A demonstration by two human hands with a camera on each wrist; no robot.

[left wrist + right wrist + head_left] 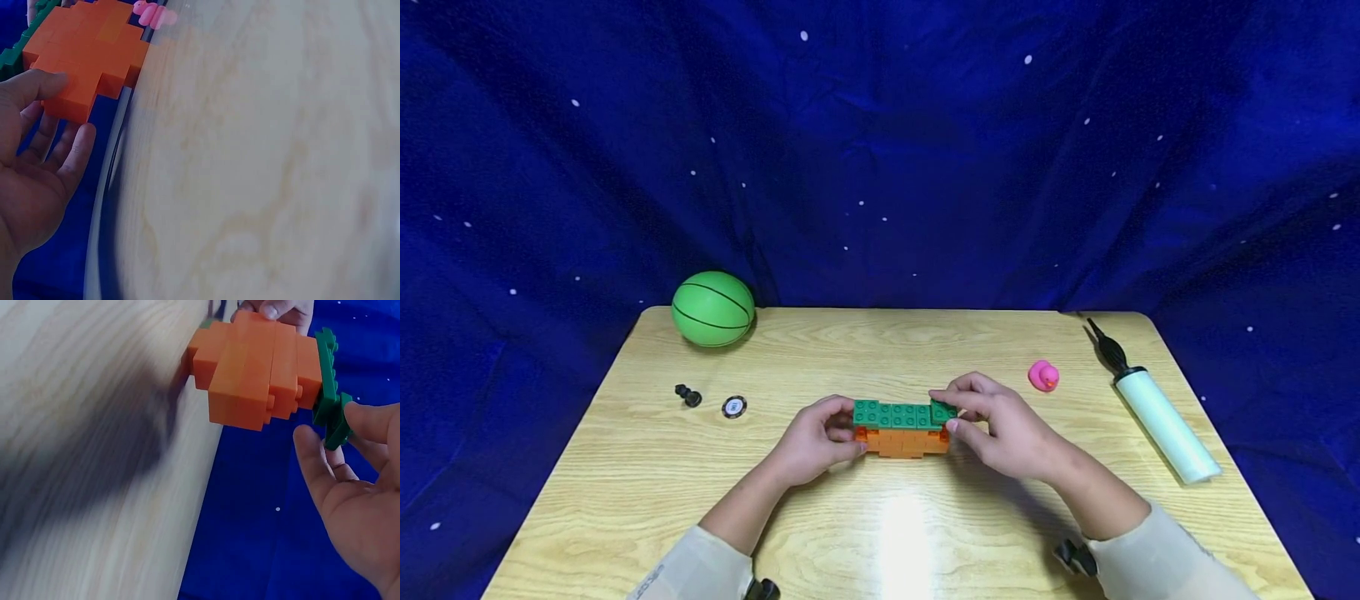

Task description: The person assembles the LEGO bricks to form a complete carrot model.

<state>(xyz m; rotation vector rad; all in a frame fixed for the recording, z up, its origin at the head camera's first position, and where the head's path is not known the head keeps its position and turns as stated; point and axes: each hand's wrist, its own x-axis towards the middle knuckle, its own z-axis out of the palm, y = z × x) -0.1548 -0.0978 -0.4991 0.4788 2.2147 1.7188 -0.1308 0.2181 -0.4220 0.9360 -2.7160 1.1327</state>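
A toy-brick build with a stepped orange body (901,442) and a row of green bricks (898,415) along its top stands at the middle of the table. My left hand (812,443) grips its left end; in the left wrist view the thumb lies on the orange face and the fingers are behind. At the right end, my right hand (1007,427) pinches a green brick (339,425) between thumb and fingers. That brick overlaps the end of the green row and sits slightly raised and askew in the right wrist view. Whether it is pressed fully on, I cannot tell.
A green ball (712,308) sits at the table's back left. Nearer are a black chess piece (688,395) and a poker chip (734,407). Right of my hands are a pink rubber duck (1043,376) and a hand pump (1165,425). A blue curtain (880,167) hangs behind.
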